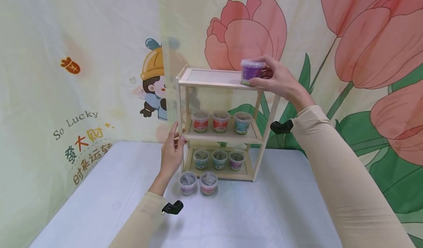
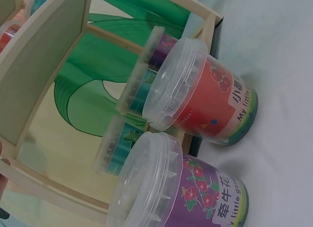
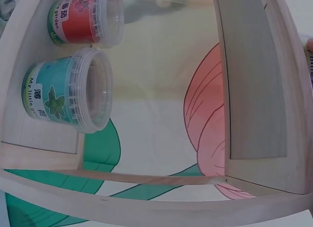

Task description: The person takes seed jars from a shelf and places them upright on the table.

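Note:
My right hand (image 1: 281,80) pinches a purple lidded plastic cup (image 1: 250,73) between thumb and fingers, at the top board of a small wooden shelf rack (image 1: 211,77). Whether the cup's base bears on the board, I cannot tell. My left hand (image 1: 170,154) grips the rack's left post around middle-shelf height. On the middle shelf stand two red cups (image 1: 200,124) and a teal cup (image 1: 242,125). Two teal cups (image 1: 201,162) and another purple cup (image 1: 236,163) sit on the bottom shelf. Before the rack, a purple cup (image 2: 203,195) and a red cup (image 2: 215,100) stand upright.
A white-covered table (image 1: 264,211) carries the rack and the front cups. Behind it hangs a cloth backdrop (image 1: 119,105) printed with tulips and a cartoon figure. The rack's right post (image 1: 269,121) rises beneath my right forearm.

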A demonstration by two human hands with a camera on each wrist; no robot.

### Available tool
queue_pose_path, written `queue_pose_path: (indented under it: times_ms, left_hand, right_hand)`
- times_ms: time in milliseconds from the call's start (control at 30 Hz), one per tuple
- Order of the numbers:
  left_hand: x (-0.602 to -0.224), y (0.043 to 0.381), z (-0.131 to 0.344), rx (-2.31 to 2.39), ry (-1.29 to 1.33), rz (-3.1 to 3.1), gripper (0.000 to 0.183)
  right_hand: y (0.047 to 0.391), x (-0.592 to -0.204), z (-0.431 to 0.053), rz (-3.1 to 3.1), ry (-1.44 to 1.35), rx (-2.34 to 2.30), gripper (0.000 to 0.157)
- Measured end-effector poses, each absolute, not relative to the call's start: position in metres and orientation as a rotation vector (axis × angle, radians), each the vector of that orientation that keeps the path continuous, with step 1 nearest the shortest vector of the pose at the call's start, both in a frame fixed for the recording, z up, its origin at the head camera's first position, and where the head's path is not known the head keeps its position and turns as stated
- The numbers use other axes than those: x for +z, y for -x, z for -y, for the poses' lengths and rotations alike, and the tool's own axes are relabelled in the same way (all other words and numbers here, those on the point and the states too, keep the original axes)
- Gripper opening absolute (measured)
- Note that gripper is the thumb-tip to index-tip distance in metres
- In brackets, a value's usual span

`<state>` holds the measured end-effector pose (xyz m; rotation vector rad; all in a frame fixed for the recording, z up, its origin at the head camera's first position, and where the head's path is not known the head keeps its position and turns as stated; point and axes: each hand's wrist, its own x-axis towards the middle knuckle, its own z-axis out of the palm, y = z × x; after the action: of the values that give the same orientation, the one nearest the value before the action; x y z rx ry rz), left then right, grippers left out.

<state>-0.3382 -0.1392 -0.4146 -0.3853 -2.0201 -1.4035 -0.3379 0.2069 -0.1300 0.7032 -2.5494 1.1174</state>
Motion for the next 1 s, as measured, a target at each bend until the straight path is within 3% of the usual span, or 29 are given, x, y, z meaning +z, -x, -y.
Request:
queue_pose_path:
  times_ms: [1000]
  left_hand:
    - [-0.416,0.339,0.141,-1.399,0.380,2.024,0.060]
  right_hand:
    - [0.307,-0.138,-0.197,2.492,-0.669,0.907,0.059]
